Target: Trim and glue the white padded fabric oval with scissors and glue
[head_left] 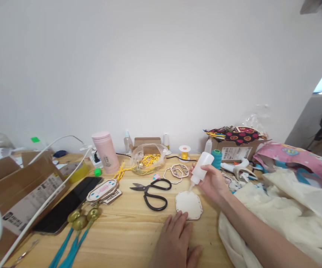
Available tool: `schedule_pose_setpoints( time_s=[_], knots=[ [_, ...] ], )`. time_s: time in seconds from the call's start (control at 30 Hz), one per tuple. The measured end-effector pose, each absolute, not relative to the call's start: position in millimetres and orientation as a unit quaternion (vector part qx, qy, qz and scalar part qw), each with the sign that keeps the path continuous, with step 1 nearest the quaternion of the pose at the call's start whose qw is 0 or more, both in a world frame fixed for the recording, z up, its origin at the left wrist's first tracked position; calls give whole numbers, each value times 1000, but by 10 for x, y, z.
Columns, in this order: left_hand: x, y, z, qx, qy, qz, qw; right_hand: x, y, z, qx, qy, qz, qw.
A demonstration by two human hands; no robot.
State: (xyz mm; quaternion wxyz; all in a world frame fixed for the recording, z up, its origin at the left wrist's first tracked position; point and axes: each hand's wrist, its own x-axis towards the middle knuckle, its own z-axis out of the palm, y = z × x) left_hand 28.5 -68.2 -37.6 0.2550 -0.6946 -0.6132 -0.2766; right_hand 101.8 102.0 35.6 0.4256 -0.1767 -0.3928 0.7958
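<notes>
My right hand [213, 183] is wrapped round a white squeeze bottle [203, 166], tilted with its nozzle down. The nozzle tip is at the top edge of a white panel [188, 205] with a scalloped wooden border, lying flat on the table; I cannot tell whether it touches. My left hand [174, 238] lies flat, fingers stretched out, its fingertips at the panel's lower left edge. Black-handled scissors [153, 193] lie open to the left of the panel. Just behind it is a cut-out wooden piece [179, 171] with a pale cord.
At the left are a cardboard box [24, 193], a phone [68, 204], brass bells [79, 222] with blue tassels and a pink tumbler [105, 152]. A bag of yellow cord [149, 160] stands at the back. Cream cloth [272, 212] covers the right side, near a filled carton [239, 152].
</notes>
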Motion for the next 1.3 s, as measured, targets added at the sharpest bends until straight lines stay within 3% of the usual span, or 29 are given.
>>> schedule_pose_setpoints(
  time_s=[0.23,0.47,0.7,1.0,1.3],
  knots=[
    [289,-682,-349,-695,-614,-281,245,1027,1014,391,-144,-357,823,418],
    [301,-684,-346,-696,-621,-283,225,1071,998,442,-203,-366,745,519],
    [286,-683,-326,-696,-612,-288,241,1105,1073,470,-158,-402,776,461],
    [247,-666,-309,-707,-589,-283,271,870,1005,795,-145,-439,748,475],
    [269,-680,-345,-700,-601,-289,256,650,909,520,-182,-434,652,595]
  ],
)
